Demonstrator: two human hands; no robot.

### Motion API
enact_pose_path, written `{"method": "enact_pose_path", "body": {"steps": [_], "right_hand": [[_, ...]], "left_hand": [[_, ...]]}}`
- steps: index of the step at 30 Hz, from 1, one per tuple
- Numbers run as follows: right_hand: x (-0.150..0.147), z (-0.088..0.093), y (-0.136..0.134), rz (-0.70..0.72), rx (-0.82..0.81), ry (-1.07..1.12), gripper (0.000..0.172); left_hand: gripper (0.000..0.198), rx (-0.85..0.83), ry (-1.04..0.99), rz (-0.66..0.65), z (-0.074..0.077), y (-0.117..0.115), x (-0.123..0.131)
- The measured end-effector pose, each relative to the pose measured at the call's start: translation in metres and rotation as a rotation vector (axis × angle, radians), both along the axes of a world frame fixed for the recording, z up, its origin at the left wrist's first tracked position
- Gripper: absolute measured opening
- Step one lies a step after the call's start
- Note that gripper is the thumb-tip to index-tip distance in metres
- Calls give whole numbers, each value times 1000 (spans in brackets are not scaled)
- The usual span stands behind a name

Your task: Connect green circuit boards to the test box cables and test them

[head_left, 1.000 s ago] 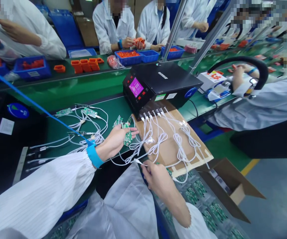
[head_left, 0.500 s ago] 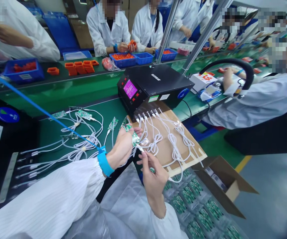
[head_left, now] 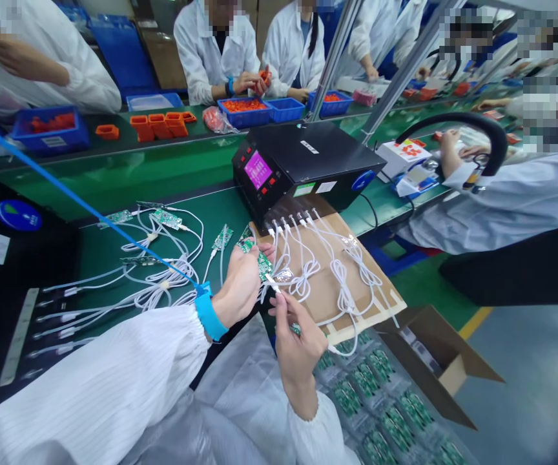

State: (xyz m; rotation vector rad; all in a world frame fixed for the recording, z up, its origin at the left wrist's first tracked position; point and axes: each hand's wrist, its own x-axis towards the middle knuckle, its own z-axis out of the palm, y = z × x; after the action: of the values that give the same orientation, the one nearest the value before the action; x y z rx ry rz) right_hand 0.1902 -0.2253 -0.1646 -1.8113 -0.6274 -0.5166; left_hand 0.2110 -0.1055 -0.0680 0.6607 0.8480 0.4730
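Observation:
My left hand (head_left: pixel 244 281), in a blue wrist strap (head_left: pixel 210 312), is closed around a green circuit board (head_left: pixel 263 265), which sticks out past the fingers. Between thumb and fingertips, my right hand (head_left: pixel 301 339) pinches the white plug of a cable (head_left: pixel 275 285). The plug's tip meets the board's lower edge; how deep it sits I cannot tell. A patch of green shows under my right fingers, mostly hidden. Another white plug (head_left: pixel 333 349) emerges beside that hand. Beyond my left hand, a board with a cable (head_left: pixel 221 239) lies on the green bench.
A black tester (head_left: pixel 308 161) with a lit screen feeds several white cables (head_left: pixel 341 284) over cardboard. More wired boards (head_left: pixel 167 218) lie left, near another black box (head_left: pixel 17 258). Trays of boards (head_left: pixel 376 381) and an open carton (head_left: pixel 441 355) are at lower right. Co-workers sit across.
The view has shifted slightly, so the bench things appear a little further right. Both hands keep their grips, and more of the plug's tip shows at the board's edge.

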Motion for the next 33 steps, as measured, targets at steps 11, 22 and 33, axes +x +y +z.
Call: {"method": "enact_pose_path", "body": {"steps": [11,22,33], "right_hand": [[-4,-4,1,38,47,118,15],[-7,-2,7,21,83,120,14],[-7,-2,9,17,139,168,13]], "left_hand": [[16,148,-1,-16,-20,-6,-4],[17,206,41,51,-29,-12,-4],[16,202,66,13,-31,-12,-1]]}}
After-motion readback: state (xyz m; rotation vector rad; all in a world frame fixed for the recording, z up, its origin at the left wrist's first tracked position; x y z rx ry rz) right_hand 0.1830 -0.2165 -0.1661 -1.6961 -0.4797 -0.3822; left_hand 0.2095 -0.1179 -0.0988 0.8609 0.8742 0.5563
